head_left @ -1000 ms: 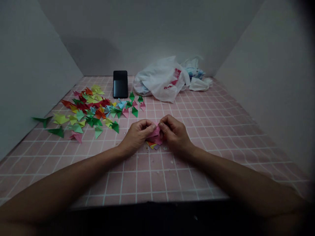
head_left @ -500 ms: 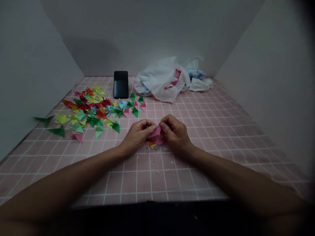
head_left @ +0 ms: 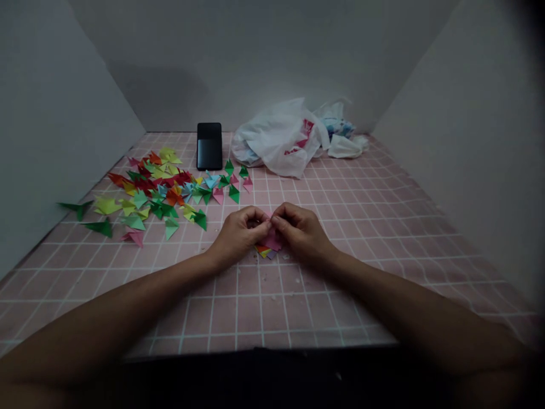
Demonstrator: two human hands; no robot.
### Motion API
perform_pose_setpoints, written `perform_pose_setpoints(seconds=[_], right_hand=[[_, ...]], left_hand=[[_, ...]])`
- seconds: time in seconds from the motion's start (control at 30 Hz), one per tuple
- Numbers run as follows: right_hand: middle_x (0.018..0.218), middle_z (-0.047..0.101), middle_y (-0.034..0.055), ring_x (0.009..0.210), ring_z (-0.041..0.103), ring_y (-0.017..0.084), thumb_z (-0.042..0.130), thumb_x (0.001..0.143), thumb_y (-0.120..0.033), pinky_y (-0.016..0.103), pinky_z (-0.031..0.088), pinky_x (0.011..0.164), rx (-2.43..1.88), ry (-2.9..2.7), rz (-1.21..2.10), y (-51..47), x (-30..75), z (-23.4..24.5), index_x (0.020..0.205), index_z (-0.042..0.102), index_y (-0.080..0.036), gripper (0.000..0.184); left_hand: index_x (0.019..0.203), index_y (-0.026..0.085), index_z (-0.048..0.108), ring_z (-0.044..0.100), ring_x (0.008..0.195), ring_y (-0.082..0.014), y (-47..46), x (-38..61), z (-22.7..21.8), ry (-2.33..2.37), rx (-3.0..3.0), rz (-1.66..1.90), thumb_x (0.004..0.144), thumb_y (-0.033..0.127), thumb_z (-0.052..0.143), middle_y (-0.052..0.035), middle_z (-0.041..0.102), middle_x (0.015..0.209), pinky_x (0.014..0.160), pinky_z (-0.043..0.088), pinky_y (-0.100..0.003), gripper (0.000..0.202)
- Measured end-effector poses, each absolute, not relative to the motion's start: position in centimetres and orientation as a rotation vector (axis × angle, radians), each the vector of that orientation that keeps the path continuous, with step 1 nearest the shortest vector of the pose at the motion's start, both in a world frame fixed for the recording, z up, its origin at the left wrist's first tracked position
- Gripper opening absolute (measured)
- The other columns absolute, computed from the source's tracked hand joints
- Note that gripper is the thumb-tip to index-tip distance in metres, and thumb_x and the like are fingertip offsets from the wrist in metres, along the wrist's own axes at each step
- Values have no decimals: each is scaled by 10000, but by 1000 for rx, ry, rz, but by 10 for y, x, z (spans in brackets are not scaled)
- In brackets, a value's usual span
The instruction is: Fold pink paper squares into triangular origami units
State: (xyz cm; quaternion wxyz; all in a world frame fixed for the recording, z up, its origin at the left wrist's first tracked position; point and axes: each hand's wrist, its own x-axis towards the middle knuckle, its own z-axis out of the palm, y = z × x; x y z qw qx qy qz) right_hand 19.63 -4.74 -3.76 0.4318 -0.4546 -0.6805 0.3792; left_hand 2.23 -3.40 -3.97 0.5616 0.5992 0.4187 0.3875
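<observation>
My left hand (head_left: 238, 234) and my right hand (head_left: 300, 232) meet at the middle of the pink gridded mat (head_left: 361, 216). Both pinch a small pink piece of paper (head_left: 271, 238) between thumbs and fingertips, just above the mat. Under it lies a small stack of coloured paper squares (head_left: 263, 250), of which only orange, yellow and purple corners show. To the left spreads a heap of folded paper triangles (head_left: 157, 190) in green, red, yellow, blue and pink.
A black phone (head_left: 209, 146) stands upright at the back. A crumpled white plastic bag (head_left: 279, 135) and other wrappings (head_left: 340, 136) lie at the back right. Grey walls close in the mat on the left, back and right.
My fingertips have drawn closer together over the pink paper, covering more of it. Both hands stay in the same spot.
</observation>
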Motion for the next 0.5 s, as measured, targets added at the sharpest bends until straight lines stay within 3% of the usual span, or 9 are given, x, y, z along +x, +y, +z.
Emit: perform_pose_setpoints(seconds=[0.27,0.5], right_hand=[[638,577,-18,566,536,132,582,867,-272,273,422,544,-1136,-1648,1062,-47,196,-39,773,577,-192,123],[676,615,-6,616,595,148,564,877,-254,294,467,598,-1120,-1636,1068,-45,197,-41,806,578,-202,90]], left_hand=[[770,155,631,585,635,-101,-32,21,-38,997,1393,924,756,328,733,11,618,719,606,490,-226,201],[775,155,630,621,614,-108,-31,20,-38,964,1281,915,741,371,780,6,652,707,615,524,-239,265]])
